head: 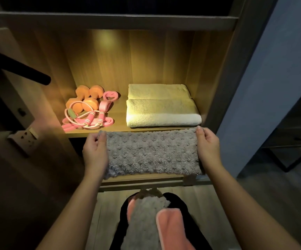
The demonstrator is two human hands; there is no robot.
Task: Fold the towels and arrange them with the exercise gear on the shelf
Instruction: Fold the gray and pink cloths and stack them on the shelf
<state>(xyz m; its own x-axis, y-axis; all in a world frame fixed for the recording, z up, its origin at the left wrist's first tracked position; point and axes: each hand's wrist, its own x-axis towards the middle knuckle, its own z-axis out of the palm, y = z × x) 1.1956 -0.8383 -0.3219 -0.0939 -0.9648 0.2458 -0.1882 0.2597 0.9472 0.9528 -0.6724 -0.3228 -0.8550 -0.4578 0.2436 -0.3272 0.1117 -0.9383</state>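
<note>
I hold a grey fluffy towel [151, 152] stretched flat in front of the lit shelf [84, 133]. My left hand [95, 152] pinches its left edge and my right hand [208, 147] pinches its right edge. On the shelf, two folded pale towels [162, 112] lie at the right, one behind the other. At the left sit orange dumbbells [84, 98] with a pink skipping rope [90, 120] and a pink resistance band [108, 100]. Below, more grey towel [146, 219] and a pink towel [171, 226] are draped over my front.
A black handle [25, 71] sticks out of the door at the left, with a wall socket [24, 138] below it. A shelf board [110, 20] runs above the lit compartment. A dark metal rack [290, 138] stands at the right on the wood floor.
</note>
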